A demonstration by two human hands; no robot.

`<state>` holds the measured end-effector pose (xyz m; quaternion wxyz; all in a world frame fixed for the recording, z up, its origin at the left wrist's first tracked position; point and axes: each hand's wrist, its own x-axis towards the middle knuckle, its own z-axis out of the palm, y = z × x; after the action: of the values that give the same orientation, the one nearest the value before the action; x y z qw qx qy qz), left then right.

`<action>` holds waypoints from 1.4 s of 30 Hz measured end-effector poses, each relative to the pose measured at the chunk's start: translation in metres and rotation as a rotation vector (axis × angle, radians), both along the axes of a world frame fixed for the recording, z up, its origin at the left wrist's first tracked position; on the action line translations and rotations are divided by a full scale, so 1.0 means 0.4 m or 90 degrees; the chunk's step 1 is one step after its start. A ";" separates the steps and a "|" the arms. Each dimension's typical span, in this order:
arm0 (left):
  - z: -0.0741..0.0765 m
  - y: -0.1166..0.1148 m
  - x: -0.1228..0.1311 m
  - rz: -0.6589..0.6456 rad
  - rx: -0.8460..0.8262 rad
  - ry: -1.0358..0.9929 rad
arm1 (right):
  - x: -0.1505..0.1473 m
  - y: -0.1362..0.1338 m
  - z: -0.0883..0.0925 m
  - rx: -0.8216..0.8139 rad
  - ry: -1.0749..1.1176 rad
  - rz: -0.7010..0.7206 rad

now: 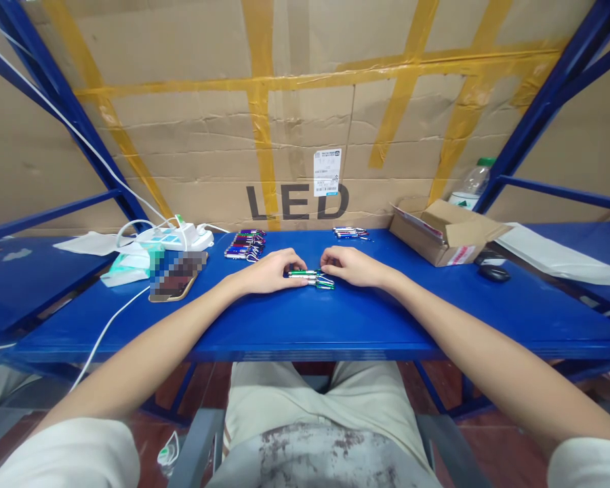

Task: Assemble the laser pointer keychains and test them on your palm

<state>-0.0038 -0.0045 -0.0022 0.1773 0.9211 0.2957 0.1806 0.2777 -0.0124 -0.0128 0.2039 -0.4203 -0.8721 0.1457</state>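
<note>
Several slim green and silver pen-like sticks (311, 276) with thin cord loops at their right ends lie side by side on the blue table (305, 325). My left hand (272, 270) closes around their left ends, thumb on the near side and fingers on the far side. At the right ends, my right hand (353, 266) has its fingers curled together beside the cord loops. Whatever lies between those fingertips is too small to make out. Behind my left hand is a pile of red, purple and blue pen-like sticks (245, 245) with cords.
More blue and silver sticks (350, 232) lie at the back. To the left are a phone (177, 276), a tissue pack (127, 266) and a white power strip (173, 237). An open cardboard box (437, 234), a black mouse (493, 272) and a bottle (472, 186) stand right.
</note>
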 end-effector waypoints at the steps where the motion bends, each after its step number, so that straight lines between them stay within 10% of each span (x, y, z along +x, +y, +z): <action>1: -0.001 0.001 0.000 -0.001 -0.001 0.000 | 0.000 -0.001 0.001 -0.001 -0.002 -0.002; 42: -0.004 0.030 -0.024 0.090 -0.028 -0.044 | -0.038 -0.050 0.014 0.042 0.061 0.146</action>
<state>-0.0136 0.0077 -0.0039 0.1944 0.8869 0.3579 0.2178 0.2624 -0.0325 -0.0072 0.2414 -0.3035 -0.9079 0.1591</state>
